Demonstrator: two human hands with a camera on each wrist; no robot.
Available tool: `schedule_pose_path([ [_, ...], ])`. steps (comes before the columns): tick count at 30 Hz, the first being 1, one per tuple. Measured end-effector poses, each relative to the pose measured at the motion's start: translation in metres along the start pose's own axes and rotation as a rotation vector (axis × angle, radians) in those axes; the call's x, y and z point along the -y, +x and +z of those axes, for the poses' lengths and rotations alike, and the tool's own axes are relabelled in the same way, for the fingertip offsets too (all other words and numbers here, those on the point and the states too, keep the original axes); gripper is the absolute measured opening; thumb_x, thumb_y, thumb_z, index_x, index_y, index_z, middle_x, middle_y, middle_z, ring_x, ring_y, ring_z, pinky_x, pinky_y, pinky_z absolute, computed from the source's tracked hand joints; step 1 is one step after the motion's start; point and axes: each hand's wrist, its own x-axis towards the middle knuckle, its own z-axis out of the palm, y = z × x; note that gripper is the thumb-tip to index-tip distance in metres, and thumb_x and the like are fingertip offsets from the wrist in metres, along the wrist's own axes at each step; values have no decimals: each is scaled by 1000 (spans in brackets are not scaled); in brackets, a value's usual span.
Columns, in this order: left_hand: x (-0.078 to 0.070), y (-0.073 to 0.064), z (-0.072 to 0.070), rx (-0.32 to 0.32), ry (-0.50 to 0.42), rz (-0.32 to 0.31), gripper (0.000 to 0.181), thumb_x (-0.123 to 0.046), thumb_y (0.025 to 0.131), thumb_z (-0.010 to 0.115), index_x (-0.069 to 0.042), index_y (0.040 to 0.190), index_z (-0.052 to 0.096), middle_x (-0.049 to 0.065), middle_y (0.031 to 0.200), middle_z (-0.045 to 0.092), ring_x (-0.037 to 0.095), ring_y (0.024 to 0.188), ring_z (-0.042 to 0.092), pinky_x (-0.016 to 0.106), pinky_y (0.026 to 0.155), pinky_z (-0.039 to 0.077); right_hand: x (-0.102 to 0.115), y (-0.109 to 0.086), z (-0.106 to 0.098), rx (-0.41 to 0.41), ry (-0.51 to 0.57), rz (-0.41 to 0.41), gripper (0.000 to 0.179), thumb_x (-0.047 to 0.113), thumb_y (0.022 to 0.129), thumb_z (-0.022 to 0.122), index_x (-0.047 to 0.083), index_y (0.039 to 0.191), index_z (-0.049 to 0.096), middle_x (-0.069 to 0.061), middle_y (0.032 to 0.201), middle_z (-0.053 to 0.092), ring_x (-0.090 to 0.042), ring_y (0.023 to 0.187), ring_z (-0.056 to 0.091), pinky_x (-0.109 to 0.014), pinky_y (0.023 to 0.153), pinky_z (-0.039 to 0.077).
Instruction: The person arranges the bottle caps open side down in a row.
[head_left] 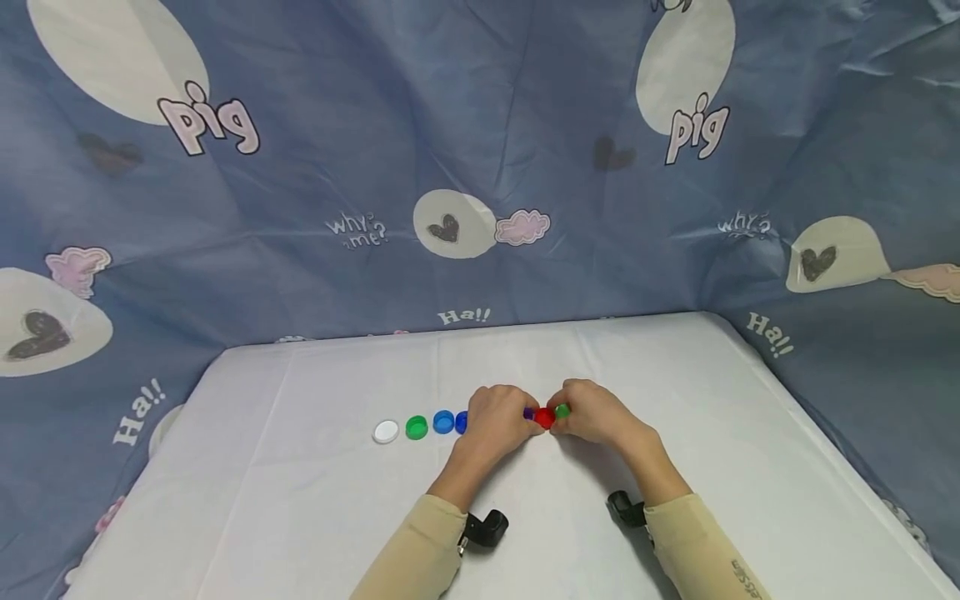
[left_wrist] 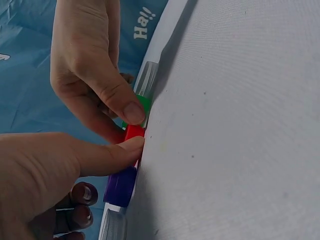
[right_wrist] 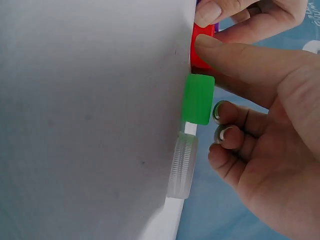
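Observation:
Both hands meet at a red bottle cap point(head_left: 544, 418) on the white table. My left hand point(head_left: 497, 419) pinches it from the left, and my right hand point(head_left: 595, 412) from the right, thumbs on its near side. Just left of the red cap is a purple cap point(left_wrist: 120, 187), with a clear ribbed cap point(left_wrist: 114, 226) beyond it. On the other side a green cap point(right_wrist: 198, 100) stands close by the right fingers, followed by another clear ribbed cap point(right_wrist: 182, 167). The left hand hides the middle of the row in the head view.
Leftward the row goes on with a dark blue cap point(head_left: 461, 422), a lighter blue cap point(head_left: 443, 422), a green cap point(head_left: 416, 428) and a white cap point(head_left: 386, 432). A blue printed cloth point(head_left: 480, 283) hangs behind the white table point(head_left: 300, 517).

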Motion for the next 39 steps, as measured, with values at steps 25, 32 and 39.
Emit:
schedule_pose_path([
  [25,6,6,-20,-66,-2,49,31,-48,80,79,-30,105,80,-7,100,77,14,86,69,30,67,49,-4,0,-13,-106,226,-51,26,18,81,80,16,107,77,2,74,50,-12,67,44,-25,60,37],
  [32,7,7,-21,-73,22,89,31,-49,81,78,-31,107,79,-4,88,75,12,74,61,29,66,45,-4,-3,-17,-125,266,-63,23,15,81,76,16,103,77,0,73,47,-13,66,42,-25,58,33],
  [39,7,7,-17,-133,139,170,29,-44,85,75,-32,111,77,-9,90,73,12,79,61,28,70,43,-6,-5,-20,-122,312,-30,17,22,83,76,14,98,78,0,75,53,-14,69,47,-25,61,38],
])
